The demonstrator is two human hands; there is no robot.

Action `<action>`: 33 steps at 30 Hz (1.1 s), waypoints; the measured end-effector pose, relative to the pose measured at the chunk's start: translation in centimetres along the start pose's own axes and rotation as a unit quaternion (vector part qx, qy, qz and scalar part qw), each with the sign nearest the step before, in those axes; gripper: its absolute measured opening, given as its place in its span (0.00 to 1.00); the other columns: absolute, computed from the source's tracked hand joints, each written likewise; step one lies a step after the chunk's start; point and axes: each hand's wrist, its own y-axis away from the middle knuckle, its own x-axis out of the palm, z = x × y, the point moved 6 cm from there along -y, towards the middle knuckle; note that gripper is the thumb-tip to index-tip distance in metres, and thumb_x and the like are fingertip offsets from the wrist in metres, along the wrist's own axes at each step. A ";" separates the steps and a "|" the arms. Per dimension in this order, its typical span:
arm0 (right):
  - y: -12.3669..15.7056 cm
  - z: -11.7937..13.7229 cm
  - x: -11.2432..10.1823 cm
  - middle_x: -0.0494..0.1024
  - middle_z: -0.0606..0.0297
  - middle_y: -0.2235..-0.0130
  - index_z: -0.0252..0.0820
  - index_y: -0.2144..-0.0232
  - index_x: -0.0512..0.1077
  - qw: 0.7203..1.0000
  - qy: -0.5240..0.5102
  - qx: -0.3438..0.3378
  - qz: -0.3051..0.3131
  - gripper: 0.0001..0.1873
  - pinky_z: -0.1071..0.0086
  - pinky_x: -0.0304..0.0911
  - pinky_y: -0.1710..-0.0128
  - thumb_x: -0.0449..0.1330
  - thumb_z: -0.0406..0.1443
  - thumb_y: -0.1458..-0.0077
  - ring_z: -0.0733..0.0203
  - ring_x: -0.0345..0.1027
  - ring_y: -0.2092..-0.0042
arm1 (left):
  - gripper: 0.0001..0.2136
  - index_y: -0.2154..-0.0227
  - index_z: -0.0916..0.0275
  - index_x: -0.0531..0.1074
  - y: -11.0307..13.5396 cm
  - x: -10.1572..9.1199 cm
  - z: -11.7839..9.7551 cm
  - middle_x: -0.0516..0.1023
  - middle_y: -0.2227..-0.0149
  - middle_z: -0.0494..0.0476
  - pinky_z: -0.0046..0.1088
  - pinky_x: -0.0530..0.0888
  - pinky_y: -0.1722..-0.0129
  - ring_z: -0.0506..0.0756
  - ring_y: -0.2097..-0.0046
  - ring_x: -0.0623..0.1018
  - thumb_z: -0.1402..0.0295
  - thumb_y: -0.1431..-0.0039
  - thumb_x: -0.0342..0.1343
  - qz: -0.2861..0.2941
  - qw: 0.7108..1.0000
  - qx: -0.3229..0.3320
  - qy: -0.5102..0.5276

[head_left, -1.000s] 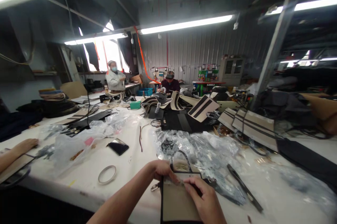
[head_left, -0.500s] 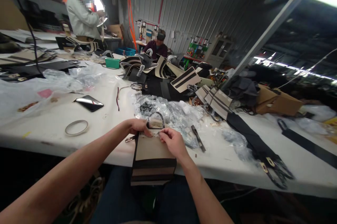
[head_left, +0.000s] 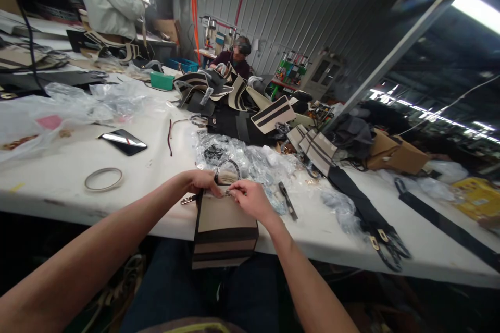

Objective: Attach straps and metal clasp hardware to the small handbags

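A beige and black handbag (head_left: 226, 218) lies at the table's front edge, its striped base toward me and its dark looped handle (head_left: 229, 163) at the far end. My left hand (head_left: 205, 182) is closed on the bag's upper left edge, thumb across the top. The fingers of my right hand (head_left: 248, 197) pinch at a small piece near the middle of that edge; it is too small to make out. A strap end with a metal buckle (head_left: 189, 199) sticks out left of the bag.
Left on the white table (head_left: 156, 166) lie a tape roll (head_left: 103, 179) and a phone (head_left: 124, 142). Crumpled plastic (head_left: 250, 158) and a dark tool (head_left: 288, 201) are beyond my right hand. Black straps (head_left: 359, 202) stretch rightward. Two people work behind piled bag pieces (head_left: 234, 93).
My view has shifted slightly, so the scene sits a little further left. Both hands stay at the bag's upper edge; the right fingers have moved slightly toward the left thumb.
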 end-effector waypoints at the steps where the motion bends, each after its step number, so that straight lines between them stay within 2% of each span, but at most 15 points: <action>1: 0.0 0.1 0.0 0.85 0.65 0.67 0.45 0.61 0.87 1.000 0.007 -0.008 -0.009 0.11 0.66 0.71 0.61 0.63 0.32 0.37 0.59 0.77 0.66 | 0.24 0.61 0.64 0.87 0.1 0.0 -0.1 0.90 0.58 0.70 0.42 0.84 0.60 0.70 0.60 0.87 0.70 0.68 0.79 0.002 1.000 0.001 0.001; 5: 0.4 0.4 0.2 0.87 0.65 0.62 0.46 0.57 0.87 0.999 -0.008 -0.018 -0.026 0.11 0.65 0.73 0.58 0.65 0.32 0.36 0.57 0.79 0.63 | 0.23 0.61 0.64 0.86 0.3 0.2 -0.3 0.90 0.59 0.70 0.44 0.85 0.59 0.72 0.58 0.88 0.73 0.68 0.79 0.004 1.000 0.005 0.024; 9: 0.8 0.9 0.2 0.87 0.64 0.59 0.48 0.60 0.87 0.997 0.035 -0.062 -0.042 0.10 0.63 0.72 0.51 0.65 0.30 0.34 0.55 0.80 0.57 | 0.23 0.61 0.64 0.86 0.2 0.2 -0.2 0.89 0.61 0.69 0.46 0.85 0.57 0.74 0.57 0.88 0.73 0.65 0.79 0.018 0.999 -0.002 0.031; 12: 0.9 0.8 0.2 0.85 0.62 0.57 0.48 0.58 0.88 0.994 0.058 -0.082 -0.052 0.12 0.62 0.72 0.49 0.65 0.29 0.33 0.55 0.80 0.54 | 0.22 0.60 0.65 0.86 -0.1 0.0 0.1 0.90 0.59 0.69 0.42 0.85 0.58 0.71 0.57 0.88 0.69 0.62 0.80 0.035 0.999 -0.004 0.021; 16: 1.3 0.6 0.4 0.82 0.61 0.56 0.49 0.54 0.89 0.991 0.082 -0.090 -0.046 0.15 0.64 0.73 0.50 0.63 0.29 0.31 0.56 0.79 0.54 | 0.24 0.58 0.64 0.86 -0.7 -0.4 0.5 0.90 0.58 0.66 0.35 0.85 0.61 0.66 0.60 0.88 0.70 0.64 0.81 0.038 0.999 0.000 0.018; 22: 3.4 1.7 0.8 0.83 0.59 0.48 0.50 0.43 0.84 0.980 0.150 -0.106 -0.073 0.19 0.63 0.75 0.47 0.60 0.29 0.28 0.53 0.80 0.49 | 0.22 0.63 0.64 0.85 -0.9 -0.7 0.9 0.90 0.58 0.68 0.35 0.86 0.61 0.66 0.61 0.88 0.68 0.65 0.82 0.023 1.000 -0.009 0.015; 28: 4.8 2.0 1.6 0.82 0.57 0.46 0.48 0.46 0.84 0.973 0.170 -0.131 -0.084 0.20 0.63 0.75 0.43 0.56 0.27 0.27 0.52 0.79 0.46 | 0.19 0.63 0.66 0.86 -0.8 -0.3 0.7 0.90 0.58 0.69 0.36 0.87 0.60 0.66 0.61 0.89 0.70 0.62 0.80 0.037 0.999 -0.010 0.026; 33: 4.7 1.2 2.0 0.81 0.57 0.49 0.49 0.47 0.85 0.973 0.168 -0.122 -0.103 0.20 0.64 0.75 0.46 0.56 0.28 0.26 0.53 0.78 0.47 | 0.18 0.64 0.64 0.87 -0.5 0.0 0.3 0.90 0.61 0.64 0.35 0.86 0.64 0.64 0.63 0.88 0.73 0.63 0.78 0.031 0.999 -0.020 0.019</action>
